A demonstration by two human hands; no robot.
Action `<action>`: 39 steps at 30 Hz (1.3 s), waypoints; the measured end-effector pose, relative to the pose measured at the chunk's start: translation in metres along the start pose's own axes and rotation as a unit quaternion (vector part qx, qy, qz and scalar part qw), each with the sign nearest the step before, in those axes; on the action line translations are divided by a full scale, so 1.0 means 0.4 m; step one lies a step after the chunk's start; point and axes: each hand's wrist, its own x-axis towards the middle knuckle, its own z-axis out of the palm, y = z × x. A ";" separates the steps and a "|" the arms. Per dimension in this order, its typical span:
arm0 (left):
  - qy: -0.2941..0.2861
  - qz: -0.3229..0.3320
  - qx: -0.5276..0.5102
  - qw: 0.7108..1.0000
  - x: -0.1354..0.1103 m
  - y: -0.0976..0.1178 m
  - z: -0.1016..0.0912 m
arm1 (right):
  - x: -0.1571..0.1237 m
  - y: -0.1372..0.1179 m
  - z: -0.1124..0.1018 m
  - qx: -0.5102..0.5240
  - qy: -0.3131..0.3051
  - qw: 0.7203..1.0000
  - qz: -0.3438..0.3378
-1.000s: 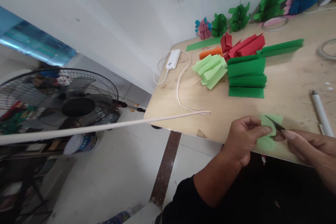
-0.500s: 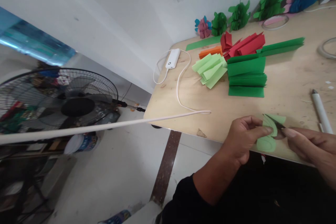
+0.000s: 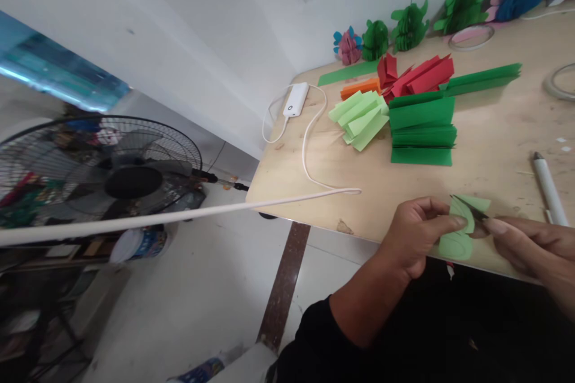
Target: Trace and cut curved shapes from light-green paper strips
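My left hand (image 3: 411, 230) pinches a light green piece of paper (image 3: 457, 246) between thumb and fingers, near the front edge of the table. Curved outlines are drawn on that paper, and part of it is cut into rounded shapes. From the right, my right hand (image 3: 523, 245) grips a pair of scissors (image 3: 477, 213). Their dark blades lie in the paper and point up and to the left, with a loose-looking flap of paper above them. My fingers hide most of the handles.
Folded green paper (image 3: 422, 128), light green paper (image 3: 359, 116) and red paper (image 3: 420, 76) lie beyond my hands. Paper figures (image 3: 409, 27) line the wall. A white cable (image 3: 309, 155) runs from a power bank (image 3: 296, 100). At right lies a pen-like tool (image 3: 550, 188); a fan (image 3: 132, 182) stands left.
The scissors and the paper flap above them have shifted very slightly. Both hands stay in nearly the same place, and the things on the table have not moved.
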 end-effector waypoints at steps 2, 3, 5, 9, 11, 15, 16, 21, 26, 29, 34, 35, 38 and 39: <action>0.004 0.001 0.000 1.000 -0.001 0.002 0.000 | 0.000 0.003 0.001 0.011 -0.020 1.000 0.013; 0.004 0.001 0.000 1.000 -0.002 0.003 0.001 | 0.001 0.005 0.001 0.019 -0.033 0.999 0.020; 0.005 0.000 -0.002 1.000 -0.003 0.005 0.001 | 0.002 0.005 0.000 0.023 -0.040 0.999 0.028; -0.001 -0.001 -0.005 1.000 -0.001 0.006 0.000 | 0.005 -0.003 -0.005 0.004 -0.029 0.999 0.017; -0.002 -0.001 -0.001 1.000 0.001 0.006 -0.002 | 0.006 -0.006 -0.007 -0.007 -0.028 0.999 0.019; -0.011 -0.006 -0.001 1.000 0.004 0.005 -0.005 | 0.009 -0.008 -0.005 -0.010 -0.024 1.000 0.011; -0.012 -0.005 -0.003 1.000 0.004 0.005 -0.005 | 0.010 -0.009 -0.004 -0.008 -0.019 1.000 0.005; -0.013 0.007 -0.007 1.000 0.001 0.006 -0.002 | 0.009 -0.013 -0.005 0.000 -0.013 1.000 0.004; -0.012 0.006 -0.015 1.000 0.002 0.003 -0.004 | 0.010 -0.007 -0.004 -0.012 -0.014 0.999 0.031; -0.012 0.007 -0.017 1.000 0.004 0.002 -0.004 | 0.011 -0.003 -0.001 -0.009 -0.015 0.999 0.033; -0.002 0.007 -0.018 1.000 0.000 0.002 -0.001 | 0.008 -0.010 0.002 -0.002 -0.012 1.000 0.019; -0.001 0.008 -0.019 1.000 0.000 0.002 -0.001 | 0.008 -0.012 0.002 -0.003 -0.013 1.000 0.019; -0.005 0.009 -0.022 1.000 -0.001 0.001 -0.001 | 0.007 -0.017 0.001 -0.001 -0.013 1.000 0.023; -0.007 0.008 -0.023 1.000 0.000 0.000 -0.002 | 0.007 -0.018 0.001 0.001 -0.012 1.000 0.022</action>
